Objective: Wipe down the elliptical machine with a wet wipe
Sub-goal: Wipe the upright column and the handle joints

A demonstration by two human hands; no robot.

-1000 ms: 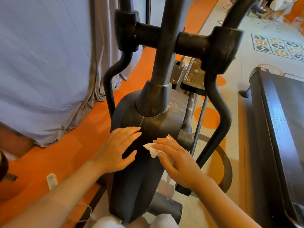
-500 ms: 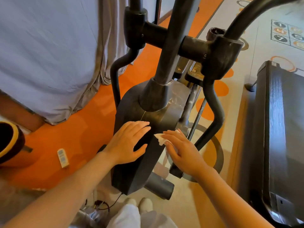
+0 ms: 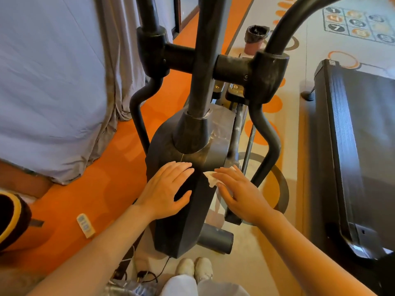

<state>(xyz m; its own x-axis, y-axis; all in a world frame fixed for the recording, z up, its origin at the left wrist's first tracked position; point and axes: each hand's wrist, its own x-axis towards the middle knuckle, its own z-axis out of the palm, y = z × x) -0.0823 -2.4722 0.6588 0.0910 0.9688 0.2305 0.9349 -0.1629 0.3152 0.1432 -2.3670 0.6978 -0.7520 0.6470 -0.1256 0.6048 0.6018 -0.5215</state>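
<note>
The black elliptical machine [image 3: 181, 221] fills the middle of the view, its flywheel housing below the upright post. My left hand [image 3: 168, 189] lies flat on the left side of the housing, fingers straight. My right hand [image 3: 239, 191] presses a white wet wipe [image 3: 210, 178] against the housing's right edge with flat fingers. Most of the wipe is hidden under the fingers; only a crumpled corner shows.
A grey cloth cover [image 3: 53, 82] hangs at the left over orange floor. A black treadmill [image 3: 359, 157] stands at the right. A white power strip [image 3: 85, 225] and cables [image 3: 147, 274] lie near my shoes [image 3: 195, 270]. The swing arms [image 3: 265, 133] flank the housing.
The view has pulled back and tilted down, showing my shoes and more floor. Both hands stay on the housing; the right hand with the wipe has shifted slightly along the edge.
</note>
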